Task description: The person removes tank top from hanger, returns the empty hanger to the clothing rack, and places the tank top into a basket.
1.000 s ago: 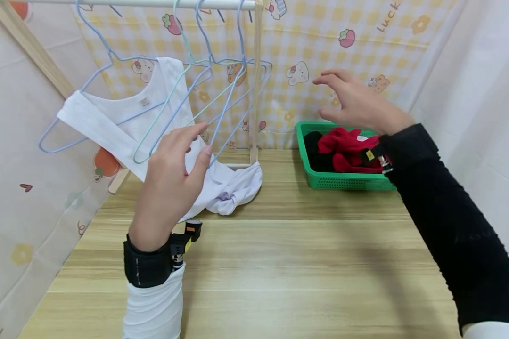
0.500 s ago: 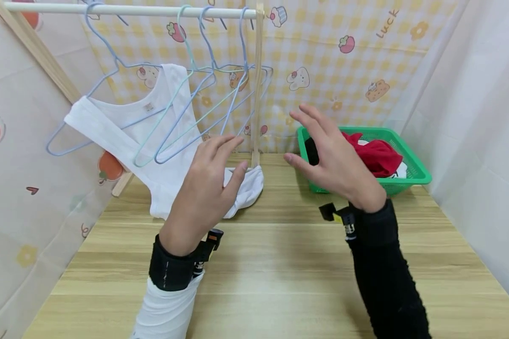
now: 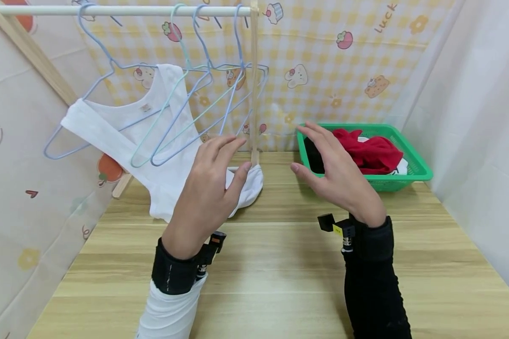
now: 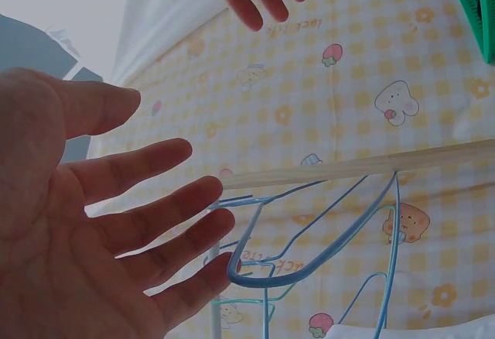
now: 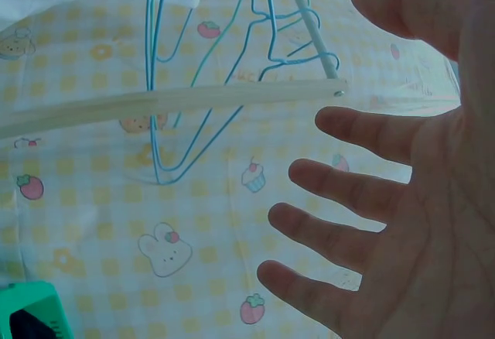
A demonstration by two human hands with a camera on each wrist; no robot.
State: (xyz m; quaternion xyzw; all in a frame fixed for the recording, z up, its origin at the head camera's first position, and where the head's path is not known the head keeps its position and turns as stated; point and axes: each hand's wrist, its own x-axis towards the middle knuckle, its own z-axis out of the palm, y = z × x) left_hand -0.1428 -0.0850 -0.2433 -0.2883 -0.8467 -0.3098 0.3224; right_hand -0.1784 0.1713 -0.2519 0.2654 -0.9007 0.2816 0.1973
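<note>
In the head view my left hand hovers over the table in front of a white sleeveless top, fingers spread and nothing in them. The left wrist view shows the same empty palm. My right hand is held up before a green basket, its thumb and fingers apart and holding nothing. That basket contains a red garment, something black and some white cloth. The white top hangs by its shoulders on a blue hanger, its lower part lying on the table behind my left hand.
A rack with a white rail and a wooden post stands at the back left. Several bare hangers hang on it near the post. Patterned curtain closes off the back; the wooden table lies in front.
My right hand has come left and down from above the basket to in front of it. My left hand has shifted right, away from the hangers. The top and the basket stay put.
</note>
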